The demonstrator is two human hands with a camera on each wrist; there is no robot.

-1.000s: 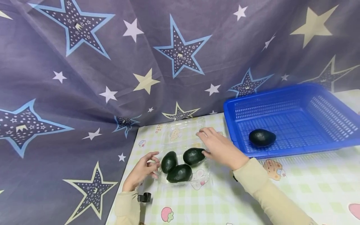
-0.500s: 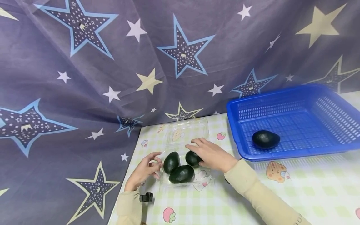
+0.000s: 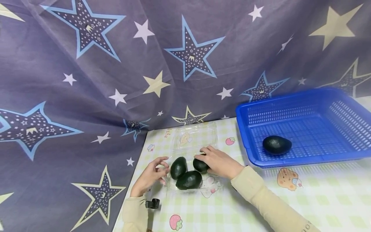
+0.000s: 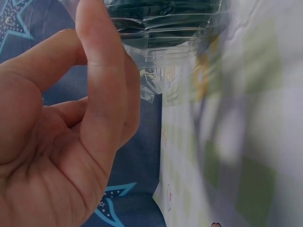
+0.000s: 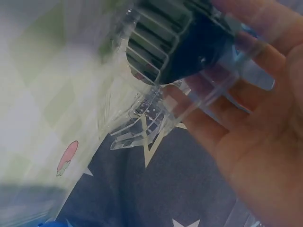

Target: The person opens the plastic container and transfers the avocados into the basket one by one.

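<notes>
A clear plastic clamshell box (image 3: 211,188) lies on the cloth with its lid (image 3: 200,135) folded back behind it. Inside are a left avocado (image 3: 178,168), a front avocado (image 3: 189,180) and a right avocado (image 3: 199,165). My right hand (image 3: 220,162) holds the right avocado, its fingers bent over the top; part of the fruit is hidden under them. Seen from the right wrist, the box's ribbed wall crosses in front of the avocado (image 5: 199,52) and the fingers. My left hand (image 3: 152,175) stays beside the box's left wall with loosely bent fingers, holding nothing.
A blue plastic basket (image 3: 290,162) stands to the right, with one more avocado (image 3: 276,144) in its near left part. Behind the table hangs a dark star-patterned cloth (image 3: 116,64). A checked tablecloth (image 3: 208,212) covers the table.
My right hand has come left and down from the box's right side onto the right avocado, which sits slightly nearer the others. My left hand keeps its place; the view has shifted slightly.
</notes>
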